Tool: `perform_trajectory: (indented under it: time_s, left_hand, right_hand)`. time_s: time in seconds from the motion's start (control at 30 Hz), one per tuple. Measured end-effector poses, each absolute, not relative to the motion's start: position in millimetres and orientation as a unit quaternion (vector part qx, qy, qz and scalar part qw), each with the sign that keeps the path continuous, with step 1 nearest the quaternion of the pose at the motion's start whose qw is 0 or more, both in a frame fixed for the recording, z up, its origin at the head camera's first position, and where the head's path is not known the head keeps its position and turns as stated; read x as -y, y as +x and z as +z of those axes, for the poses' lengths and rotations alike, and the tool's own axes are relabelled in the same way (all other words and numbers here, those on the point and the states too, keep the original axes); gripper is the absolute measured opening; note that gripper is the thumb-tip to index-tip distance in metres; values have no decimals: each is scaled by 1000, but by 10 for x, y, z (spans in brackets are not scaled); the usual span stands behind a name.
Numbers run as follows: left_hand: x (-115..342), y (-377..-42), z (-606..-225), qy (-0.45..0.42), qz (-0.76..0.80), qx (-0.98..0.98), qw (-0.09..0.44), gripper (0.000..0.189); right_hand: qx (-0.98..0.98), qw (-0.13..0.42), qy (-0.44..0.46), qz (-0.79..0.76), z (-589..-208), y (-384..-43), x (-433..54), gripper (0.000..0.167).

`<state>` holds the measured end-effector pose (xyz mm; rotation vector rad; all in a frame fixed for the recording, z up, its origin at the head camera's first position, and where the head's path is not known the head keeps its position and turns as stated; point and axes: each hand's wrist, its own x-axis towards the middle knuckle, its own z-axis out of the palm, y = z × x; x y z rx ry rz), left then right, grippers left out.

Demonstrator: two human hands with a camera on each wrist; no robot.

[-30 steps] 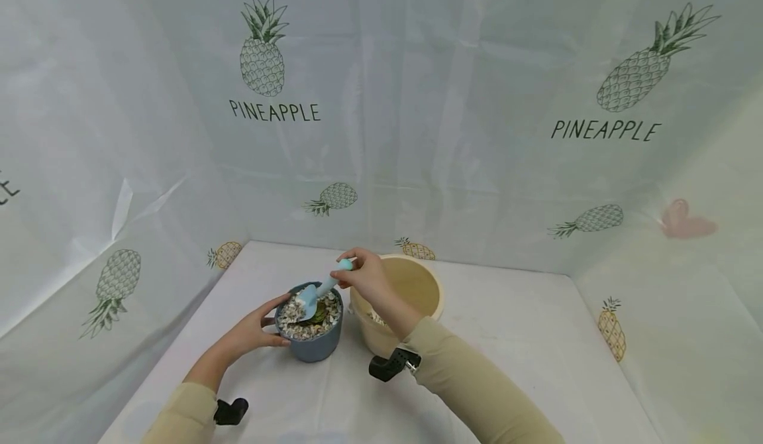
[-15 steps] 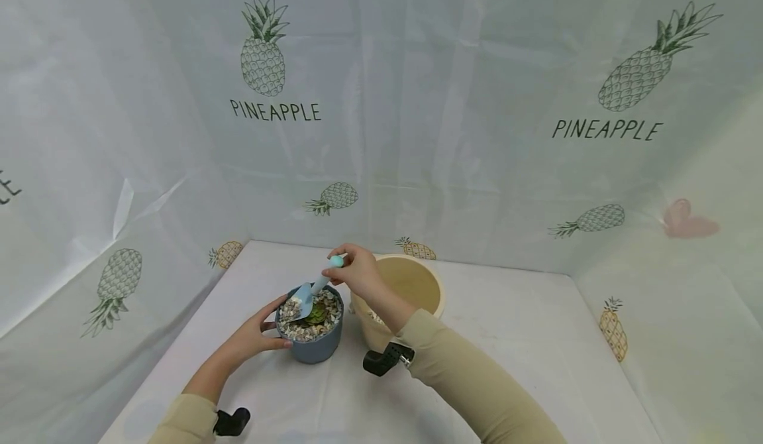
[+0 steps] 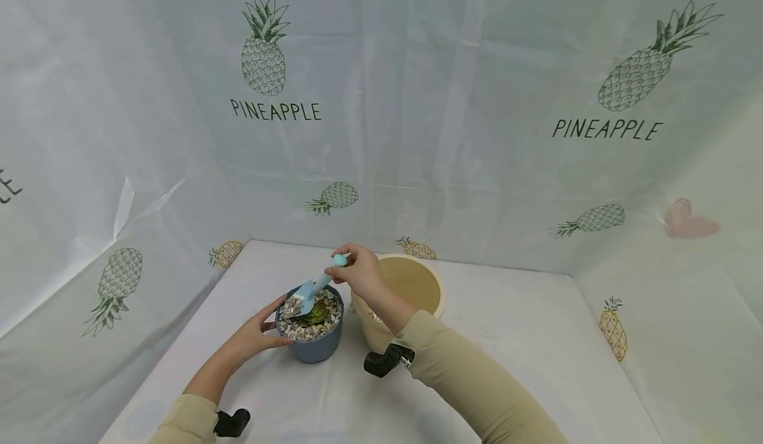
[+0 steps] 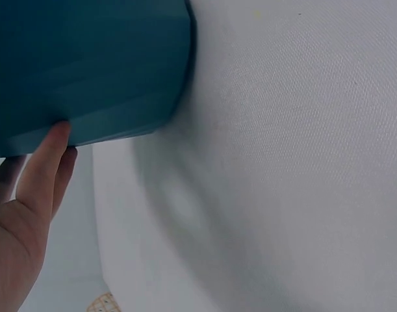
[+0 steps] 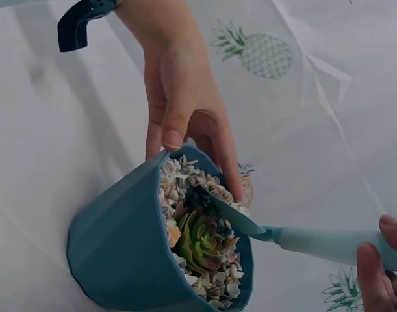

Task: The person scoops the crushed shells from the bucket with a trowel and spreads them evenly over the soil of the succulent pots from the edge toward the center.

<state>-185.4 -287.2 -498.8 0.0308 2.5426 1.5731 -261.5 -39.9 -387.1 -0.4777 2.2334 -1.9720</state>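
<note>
A blue flowerpot (image 3: 316, 350) stands on the table, filled with small pale stones (image 5: 217, 286) around a green succulent (image 5: 201, 244). My left hand (image 3: 253, 335) holds the pot at its left side, thumb and fingers spread around the wall near the rim. In the left wrist view some fingertips touch the pot's wall. My right hand (image 3: 365, 277) pinches the handle of a light blue trowel (image 3: 308, 294) near its end. The trowel's blade slants down over the left part of the pot, with stones at its tip. In the right wrist view the blade's tip meets the stones beside the succulent.
A larger cream bucket (image 3: 430, 278) stands just right of the pot, behind my right forearm, with some stones visible inside. White table cloth (image 3: 507, 338) lies under everything. Pineapple-printed curtains (image 3: 453, 132) enclose the table at the back and sides.
Over the second, my right hand and the trowel have shifted slightly left, then barely moved. More of the succulent shows now. My left hand stays on the pot.
</note>
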Motion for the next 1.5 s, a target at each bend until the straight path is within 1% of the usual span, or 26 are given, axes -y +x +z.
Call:
perform_trajectory:
  time_s: [0.63,1.0,1.5]
  left_hand:
    - [2868,-1850,-4985,15,527,-846,81,102]
    - [2876,-1835,-4986,18,524,-848,75,101]
    - [2881,-1838,-4979,24,527,-846,76,102]
  right_hand:
    - [-747,36,-161,-645,-3873,-2633,316,24]
    - [-757,46,-170,-630,-3863,-2621,299,24]
    - [-767,67,-229,-596,-3793,-2549,208,21]
